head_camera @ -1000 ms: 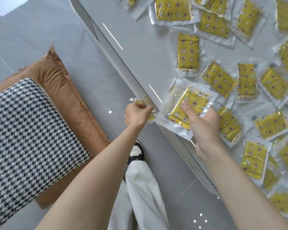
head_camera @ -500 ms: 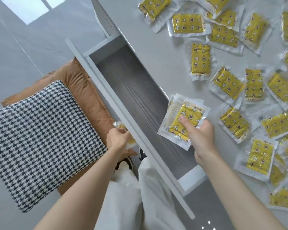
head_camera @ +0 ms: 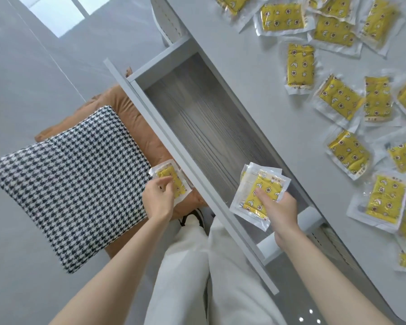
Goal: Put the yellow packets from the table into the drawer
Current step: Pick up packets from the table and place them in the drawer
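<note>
Grey table [head_camera: 263,90], open wood-bottomed drawer [head_camera: 197,118]: our right hand [head_camera: 279,207] pinches stacked yellow plastic packets [head_camera: 256,195] above it; left hand [head_camera: 157,198] pinches a single packet [head_camera: 174,179] outside, could miss.

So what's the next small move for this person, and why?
Probably lower the right hand and release its stack of yellow packets onto the drawer floor. The drawer is open and that stack hangs right over it, while the left hand holds its single packet outside the drawer front.
</note>
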A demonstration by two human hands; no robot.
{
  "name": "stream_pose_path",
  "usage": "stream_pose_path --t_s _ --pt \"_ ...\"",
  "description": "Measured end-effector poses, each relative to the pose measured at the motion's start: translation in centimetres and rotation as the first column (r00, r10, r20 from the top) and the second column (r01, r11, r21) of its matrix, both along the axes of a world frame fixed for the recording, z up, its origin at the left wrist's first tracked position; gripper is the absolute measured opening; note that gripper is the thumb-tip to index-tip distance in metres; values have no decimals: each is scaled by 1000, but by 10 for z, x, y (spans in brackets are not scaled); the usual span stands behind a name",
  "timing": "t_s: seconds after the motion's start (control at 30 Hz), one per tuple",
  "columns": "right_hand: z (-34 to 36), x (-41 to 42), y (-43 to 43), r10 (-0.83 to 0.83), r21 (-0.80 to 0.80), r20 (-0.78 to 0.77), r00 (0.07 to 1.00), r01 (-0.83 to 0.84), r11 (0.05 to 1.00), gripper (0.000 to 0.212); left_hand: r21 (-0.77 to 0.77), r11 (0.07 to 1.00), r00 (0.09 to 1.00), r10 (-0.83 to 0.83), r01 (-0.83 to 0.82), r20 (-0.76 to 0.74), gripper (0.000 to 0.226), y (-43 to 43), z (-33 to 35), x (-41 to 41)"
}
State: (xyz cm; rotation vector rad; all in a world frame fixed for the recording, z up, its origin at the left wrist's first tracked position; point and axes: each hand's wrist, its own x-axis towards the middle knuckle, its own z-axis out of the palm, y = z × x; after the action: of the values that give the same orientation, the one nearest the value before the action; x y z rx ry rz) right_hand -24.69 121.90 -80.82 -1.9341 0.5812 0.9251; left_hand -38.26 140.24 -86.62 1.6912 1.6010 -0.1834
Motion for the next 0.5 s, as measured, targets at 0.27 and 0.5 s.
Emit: stream_pose_path --t_s 0.27,0.5 --pt "-23 -16 -21 -201 -46 -153 967 196 979 32 399 914 898 -239 79 369 19 19 81 2" --pt "-71 -8 -39 -388 -167 -226 894 357 919 43 84 828 736 -535 554 416 24 -1 69 58"
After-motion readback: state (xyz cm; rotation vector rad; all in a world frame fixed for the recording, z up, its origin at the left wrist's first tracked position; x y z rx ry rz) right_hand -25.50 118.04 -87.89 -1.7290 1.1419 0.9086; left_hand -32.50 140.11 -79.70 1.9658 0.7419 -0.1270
